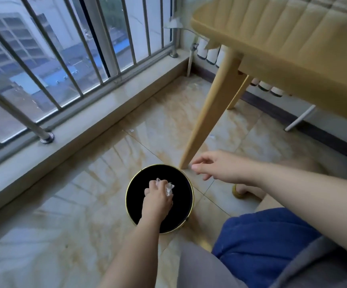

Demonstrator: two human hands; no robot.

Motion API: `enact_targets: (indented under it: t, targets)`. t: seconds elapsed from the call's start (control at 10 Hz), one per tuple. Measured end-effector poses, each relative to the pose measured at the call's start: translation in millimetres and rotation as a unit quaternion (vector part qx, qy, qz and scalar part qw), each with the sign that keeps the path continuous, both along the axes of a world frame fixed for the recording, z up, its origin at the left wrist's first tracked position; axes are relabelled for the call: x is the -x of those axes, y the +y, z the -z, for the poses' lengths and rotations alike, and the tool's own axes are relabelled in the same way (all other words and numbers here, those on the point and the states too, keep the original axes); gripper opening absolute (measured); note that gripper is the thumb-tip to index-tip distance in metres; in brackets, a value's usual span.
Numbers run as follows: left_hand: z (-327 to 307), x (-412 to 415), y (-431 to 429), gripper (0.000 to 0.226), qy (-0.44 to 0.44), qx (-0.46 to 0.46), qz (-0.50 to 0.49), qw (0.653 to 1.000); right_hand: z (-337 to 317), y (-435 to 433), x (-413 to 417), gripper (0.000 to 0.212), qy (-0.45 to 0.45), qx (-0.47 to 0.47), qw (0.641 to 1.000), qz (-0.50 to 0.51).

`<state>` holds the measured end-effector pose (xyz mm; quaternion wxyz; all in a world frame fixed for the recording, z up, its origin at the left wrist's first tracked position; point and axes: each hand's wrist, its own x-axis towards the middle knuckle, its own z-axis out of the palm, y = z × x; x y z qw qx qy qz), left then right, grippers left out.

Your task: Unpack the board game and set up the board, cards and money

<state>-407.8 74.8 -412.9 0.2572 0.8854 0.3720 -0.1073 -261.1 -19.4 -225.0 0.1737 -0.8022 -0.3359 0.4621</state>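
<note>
- Head view: left hand [158,199] hangs over the open bin [134,194], fingers curled round a crumpled clear wrap [170,188]; the wrap sticks out on the thumb side, above the bin's mouth and not yet dropped.
- Right hand [218,168] is empty with fingers loosely spread, hovering beside the bin, fingertips near the foot of the table leg [208,119].
- Bin stands on the floor [75,204], directly under the left hand.
- Tabletop [293,48] is up past the right hand, seen from below the edge; can't tell what's on it.
- Game box, board, cards and money: none in view.
- Progress guess: the wrap looks like packaging, so this is early unpacking. Binning it is nearly done; laying out the board, cards and money probably all remains, but that can't be confirmed.
</note>
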Motion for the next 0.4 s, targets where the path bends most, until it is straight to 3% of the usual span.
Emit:
enact_targets:
  t: [0.1,0.3,0.4]
  targets:
    - [36,1,8,0.053,0.016,0.015,-0.015,1.0,12,0,-7,0.014,0.01,0.007,1.0,0.013]
    - [64,-2,16,0.083,0.096,0.067,-0.025,0.993,25,21,-18,0.02,0.029,0.01,0.999,0.041]
    - [60,-9,24,0.079,0.112,0.064,-0.031,0.991,24,33,-21,0.023,0.03,0.003,0.998,0.046]
